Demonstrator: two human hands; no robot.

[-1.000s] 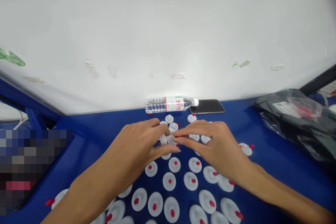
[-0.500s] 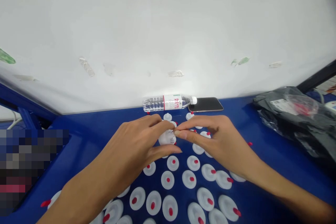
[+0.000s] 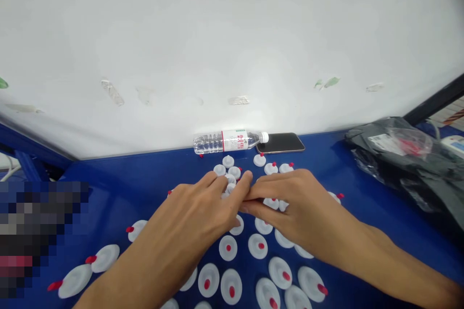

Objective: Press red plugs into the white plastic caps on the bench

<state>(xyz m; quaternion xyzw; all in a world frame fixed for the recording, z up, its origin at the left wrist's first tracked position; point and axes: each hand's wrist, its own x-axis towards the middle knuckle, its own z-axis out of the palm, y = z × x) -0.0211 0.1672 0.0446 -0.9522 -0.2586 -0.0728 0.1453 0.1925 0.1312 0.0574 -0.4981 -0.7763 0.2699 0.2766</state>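
My left hand [image 3: 205, 212] reaches over the table from the left, its fingers curled down and the index finger pointing at my other hand. My right hand [image 3: 290, 205] has thumb and fingers pinched together and meets the left one near mid-table. Whatever lies between the fingertips is hidden. Around both hands are many small white suction-cup-like discs, most with a red tip, such as one white disc [image 3: 228, 250] just below the fingers. A cluster of white discs with no clear red tip, including one [image 3: 219, 170], sits beyond my left fingers.
A clear water bottle [image 3: 210, 144] lies along the wall, next to a dark phone [image 3: 282, 143]. Black plastic bags [image 3: 387, 154] fill the right side of the blue table [image 3: 119, 174]. Tape scraps [image 3: 239, 100] stick to the white wall. A blurred-out area covers the left.
Both hands have moved slightly down and closer together. The white piece seen between them is now covered, and more discs show beyond the fingers. The view has shifted slightly.
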